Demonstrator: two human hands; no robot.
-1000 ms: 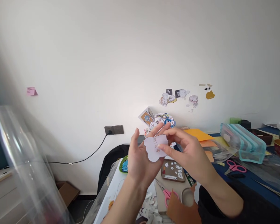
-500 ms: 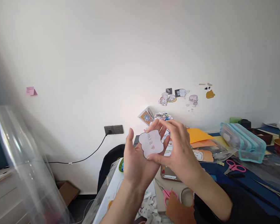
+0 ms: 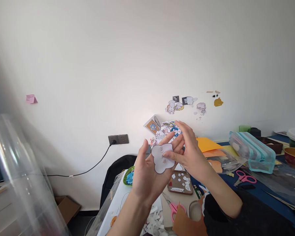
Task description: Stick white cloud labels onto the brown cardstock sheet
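A white cloud-shaped paper cutout [image 3: 162, 158], blank side toward me with faint print showing through, lies against the palm and fingers of my left hand [image 3: 147, 173], which is raised with fingers spread. My right hand [image 3: 190, 154] comes in from the right; its thumb and fingertips press on the cutout's right edge. Both hands hover above the cluttered table [image 3: 265, 190], in front of the white wall.
Paper stickers [image 3: 184, 103] are stuck on the wall. On the table lie pink scissors [image 3: 244, 178], a second pink pair [image 3: 173, 207], a turquoise pencil case [image 3: 254, 150], orange paper [image 3: 207, 143], a brown sticker sheet [image 3: 180, 182] and paper scraps. A clear plastic roll [image 3: 19, 177] stands at left.
The cutout has been turned in my hands and sits slightly lower. My right hand shifted along its right edge. The view dropped a little.
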